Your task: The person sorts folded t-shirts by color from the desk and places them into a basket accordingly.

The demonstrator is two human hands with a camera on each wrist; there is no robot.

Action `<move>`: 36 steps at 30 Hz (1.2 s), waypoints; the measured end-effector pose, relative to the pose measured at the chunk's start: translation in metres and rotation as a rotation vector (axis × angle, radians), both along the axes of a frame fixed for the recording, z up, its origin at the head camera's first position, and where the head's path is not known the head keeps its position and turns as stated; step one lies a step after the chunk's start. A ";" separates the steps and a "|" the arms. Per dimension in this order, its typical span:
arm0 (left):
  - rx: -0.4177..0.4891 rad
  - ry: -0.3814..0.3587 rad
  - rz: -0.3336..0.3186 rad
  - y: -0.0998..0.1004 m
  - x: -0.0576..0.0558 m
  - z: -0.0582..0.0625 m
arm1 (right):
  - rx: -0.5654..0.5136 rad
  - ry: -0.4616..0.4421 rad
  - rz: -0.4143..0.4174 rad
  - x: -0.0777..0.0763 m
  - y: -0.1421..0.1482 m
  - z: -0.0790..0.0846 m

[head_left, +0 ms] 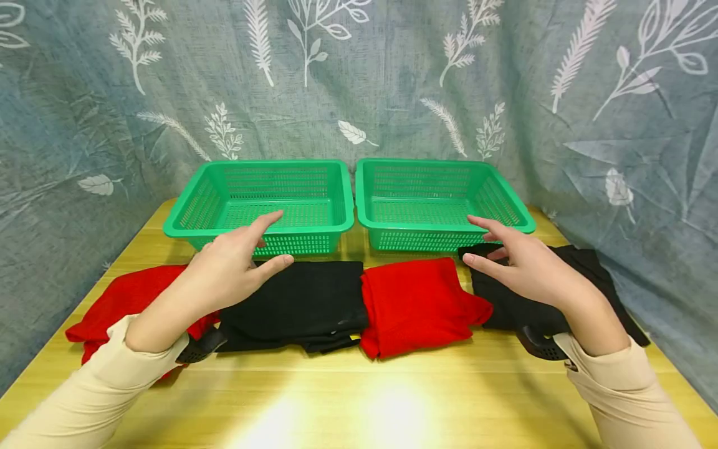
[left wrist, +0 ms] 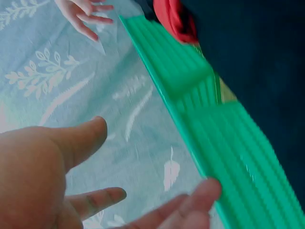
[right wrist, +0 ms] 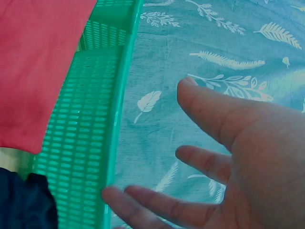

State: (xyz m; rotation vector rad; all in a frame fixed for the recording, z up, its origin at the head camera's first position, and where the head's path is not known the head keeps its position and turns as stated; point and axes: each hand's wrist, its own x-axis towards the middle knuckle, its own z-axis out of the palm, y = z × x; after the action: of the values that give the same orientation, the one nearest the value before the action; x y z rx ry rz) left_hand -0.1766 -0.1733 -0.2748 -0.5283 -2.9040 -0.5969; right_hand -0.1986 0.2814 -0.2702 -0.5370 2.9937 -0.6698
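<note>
My left hand (head_left: pixel 227 259) hovers with spread fingers and nothing in it, over the edges of a folded red cloth (head_left: pixel 131 290) and a folded black cloth (head_left: pixel 303 302). Its index finger overlaps the front of the left green basket (head_left: pixel 320 231) in the head view. Likewise bare of anything, my right hand (head_left: pixel 530 265) hangs over a second black cloth (head_left: pixel 586 265), thumb and fingers apart. To its left lies another folded red cloth (head_left: pixel 417 305). Both wrist views show the fingers loosely extended, the left (left wrist: pixel 33 176) and the right (right wrist: pixel 257 157).
Behind the row of cloths stands the right green basket (head_left: pixel 415 240), side by side with the left one. Both baskets show bare slotted floors. A grey-blue leaf-patterned curtain (head_left: pixel 381 81) encloses the back and sides of the wooden table (head_left: pixel 336 399).
</note>
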 end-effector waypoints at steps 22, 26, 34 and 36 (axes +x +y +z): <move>0.438 -0.530 -0.373 0.070 0.015 -0.056 | -0.193 -0.422 0.160 -0.019 0.009 -0.058; 0.465 -0.571 -0.363 0.074 0.013 -0.062 | -0.189 -0.462 0.155 -0.021 0.006 -0.064; 0.499 -0.603 -0.335 0.082 0.004 -0.066 | -0.219 -0.483 0.135 -0.025 0.003 -0.068; 0.509 -0.610 -0.333 0.084 0.003 -0.066 | -0.224 -0.488 0.128 -0.026 0.003 -0.069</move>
State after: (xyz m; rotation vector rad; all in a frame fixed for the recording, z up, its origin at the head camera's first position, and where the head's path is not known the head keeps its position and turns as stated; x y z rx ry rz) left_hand -0.1738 -0.0890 -0.3412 -0.8770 -2.9878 -1.7531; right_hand -0.2246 0.2846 -0.3389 -0.4833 2.4278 -0.9693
